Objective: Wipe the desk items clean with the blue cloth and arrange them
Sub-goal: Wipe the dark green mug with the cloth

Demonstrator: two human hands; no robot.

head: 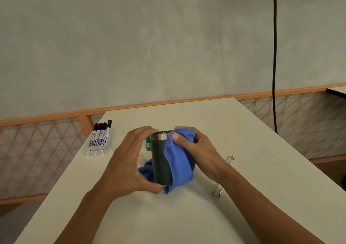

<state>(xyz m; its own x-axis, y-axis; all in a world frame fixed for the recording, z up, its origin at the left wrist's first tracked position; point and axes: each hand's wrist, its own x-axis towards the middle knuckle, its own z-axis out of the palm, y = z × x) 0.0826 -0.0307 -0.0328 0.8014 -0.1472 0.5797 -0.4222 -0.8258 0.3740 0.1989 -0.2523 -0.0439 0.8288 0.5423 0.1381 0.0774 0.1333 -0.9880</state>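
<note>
Both hands meet over the middle of the pale bench, around a dark green tumbler with a bare steel band at its rim. The left hand grips the tumbler from its left side, with curled fingers reaching the rim and the thumb near the base. The right hand holds the blue cloth against the tumbler's right side. Its thumb presses the fabric just below the steel band and its fingers are wrapped in the cloth behind. The cloth drapes down the tumbler's right flank, and a loose end bunches behind the base toward the left. The tumbler leans slightly; whether its base touches the bench cannot be told.

A small green bottle stands just behind the tumbler, partly hidden by it and by the left hand's fingers. Beside it lies a pale item too hidden to name. A clear pack of black-capped markers lies at the bench's far left corner, well apart from the hands. Two wire-handled binder clips rest to the right. One is beyond the right wrist and the other is nearer, beside the right forearm. A black cable hangs down the grey wall at the right.
</note>
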